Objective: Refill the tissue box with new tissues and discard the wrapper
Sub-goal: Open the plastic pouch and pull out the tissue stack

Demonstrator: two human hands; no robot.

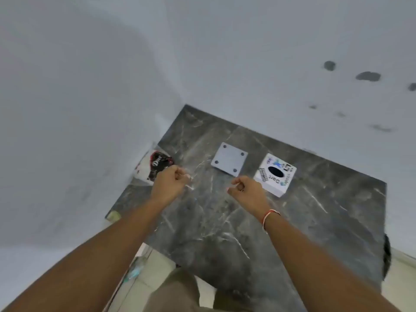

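We look down on a dark marble-patterned countertop (247,221) set into a corner of pale grey walls (78,97); the right wall bears a few dark smudges. Our two bare forearms reach out over the counter.

Toward the back right of the counter sits the white tissue box (275,174), printed with lettering, its dark oval opening facing up. Just left of it, apart from it, lies a flat grey square panel (229,161) with a dark dot at each corner. At the far left edge, against the wall, lies a crumpled red, black and white wrapper (155,164).

Our left hand (172,180) hovers just right of the wrapper, fingers curled into a loose fist; something thin and pale seems to show at the fingertips, but blur keeps us from telling whether it holds anything. Our right hand (245,189), wearing a red-and-white thread bracelet (269,218) at the wrist, hangs in front of the tissue box, fingers curled inward on nothing we can see.
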